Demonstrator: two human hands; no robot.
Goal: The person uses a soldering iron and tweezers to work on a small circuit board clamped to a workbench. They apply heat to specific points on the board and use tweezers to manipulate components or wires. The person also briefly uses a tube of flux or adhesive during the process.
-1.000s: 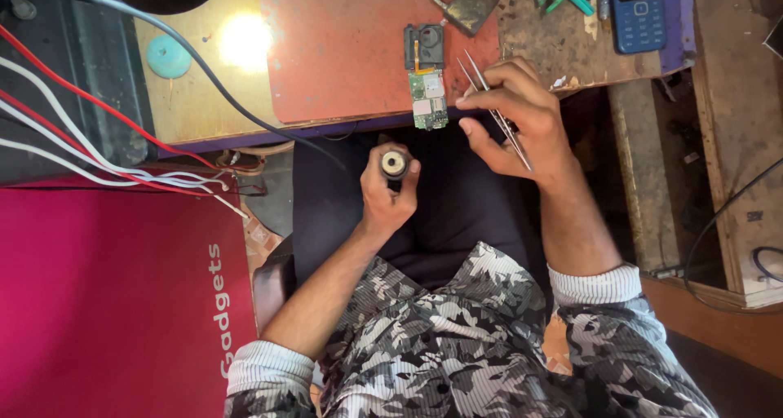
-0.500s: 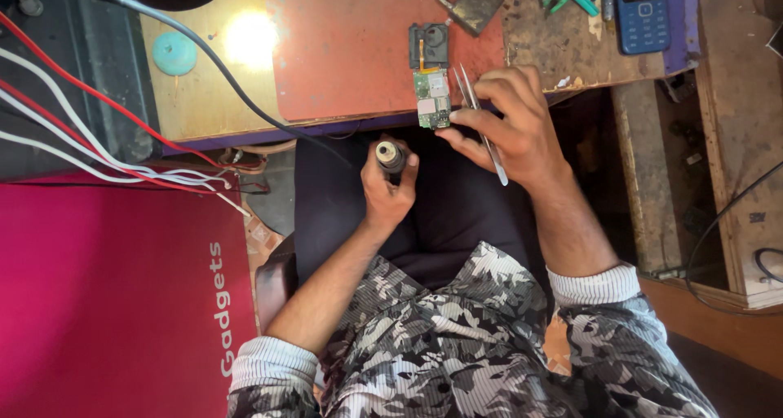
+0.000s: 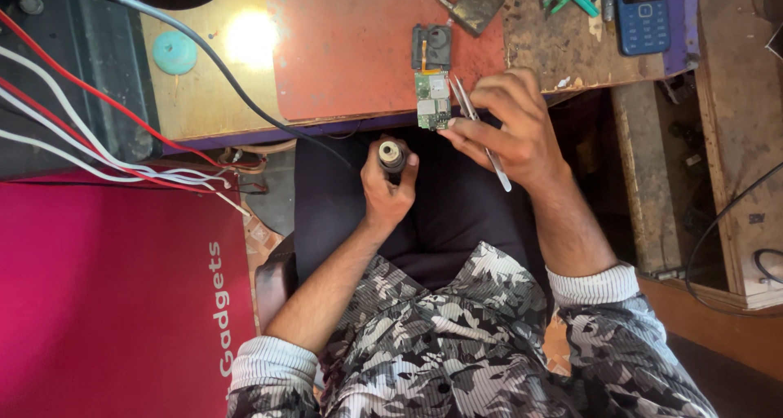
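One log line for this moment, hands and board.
left hand: holds small cylinder | right hand: holds tweezers, touches circuit board at bench edge

You wear a shirt (image 3: 457,345) printed in a camouflage-like pattern of grey, black and white patches, with fine ribbing running through the lighter parts. Both sleeves are pushed up your forearms. Each ends in a pale cuff with thin dark stripes, one cuff (image 3: 273,361) on your left arm, the other cuff (image 3: 591,286) on your right. Your left hand (image 3: 387,191) and right hand (image 3: 510,132) are bare, with no rings or watch showing.
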